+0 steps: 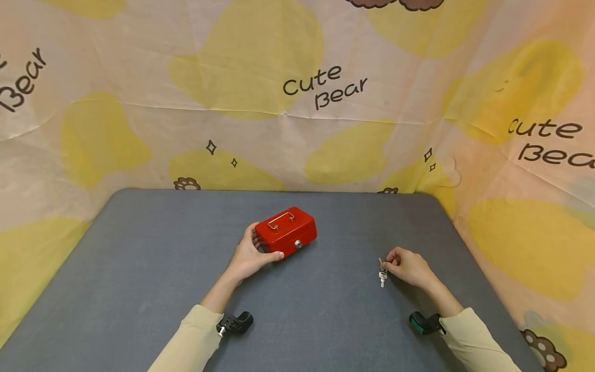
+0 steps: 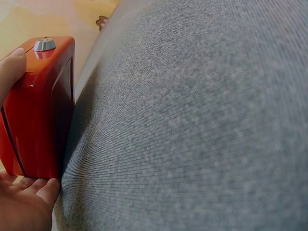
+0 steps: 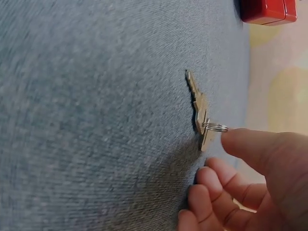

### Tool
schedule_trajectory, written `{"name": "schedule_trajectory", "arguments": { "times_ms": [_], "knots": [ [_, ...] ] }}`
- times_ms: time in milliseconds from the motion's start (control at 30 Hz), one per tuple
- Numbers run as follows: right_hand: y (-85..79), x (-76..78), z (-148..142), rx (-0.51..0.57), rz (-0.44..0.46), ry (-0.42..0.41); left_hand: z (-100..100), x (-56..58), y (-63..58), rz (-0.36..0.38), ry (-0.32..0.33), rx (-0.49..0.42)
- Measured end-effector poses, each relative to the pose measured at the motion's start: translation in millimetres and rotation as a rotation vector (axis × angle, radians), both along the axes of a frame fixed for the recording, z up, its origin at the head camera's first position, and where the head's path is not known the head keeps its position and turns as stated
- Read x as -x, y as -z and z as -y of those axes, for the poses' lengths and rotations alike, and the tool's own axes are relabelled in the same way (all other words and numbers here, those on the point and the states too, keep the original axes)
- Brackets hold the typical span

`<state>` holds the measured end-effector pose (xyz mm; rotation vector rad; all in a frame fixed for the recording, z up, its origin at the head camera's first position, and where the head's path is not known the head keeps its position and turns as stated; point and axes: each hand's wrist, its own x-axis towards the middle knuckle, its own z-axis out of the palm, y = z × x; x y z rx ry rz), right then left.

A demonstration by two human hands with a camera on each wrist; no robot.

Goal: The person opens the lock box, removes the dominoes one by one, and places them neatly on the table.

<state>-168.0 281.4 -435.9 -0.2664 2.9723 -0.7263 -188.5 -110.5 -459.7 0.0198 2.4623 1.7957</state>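
Gripping a glossy red rectangular box (image 1: 288,232) by its left end, on a grey textured tabletop (image 1: 325,315), with the left hand (image 1: 248,261), fingers partly hidden behind it. Well apart at right, touching the silver ring (image 3: 216,127) of small metal keys (image 3: 199,108) with the thumb of the right hand (image 1: 410,266), other fingers bent; impossible to tell whether pinched. Cut off in the right wrist view: most of the box.
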Motion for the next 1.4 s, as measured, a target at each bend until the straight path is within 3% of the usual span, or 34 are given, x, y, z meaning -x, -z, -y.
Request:
{"name": "schedule_trajectory", "arguments": {
  "times_ms": [633,1033,1400],
  "knots": [
    [-5.3,-1.4,14.5,-0.121,0.065,0.006,-1.5,-0.3,0.0,-0.001,0.001,0.012],
    [-13.5,-3.9,25.2,-0.177,0.151,0.070,-0.1,-1.0,-0.7,-0.010,0.002,0.015],
    [-13.9,-3.6,33.2,-0.193,0.173,0.038,-0.5,-1.4,-0.6,-0.005,-0.004,0.010]
  ]
}}
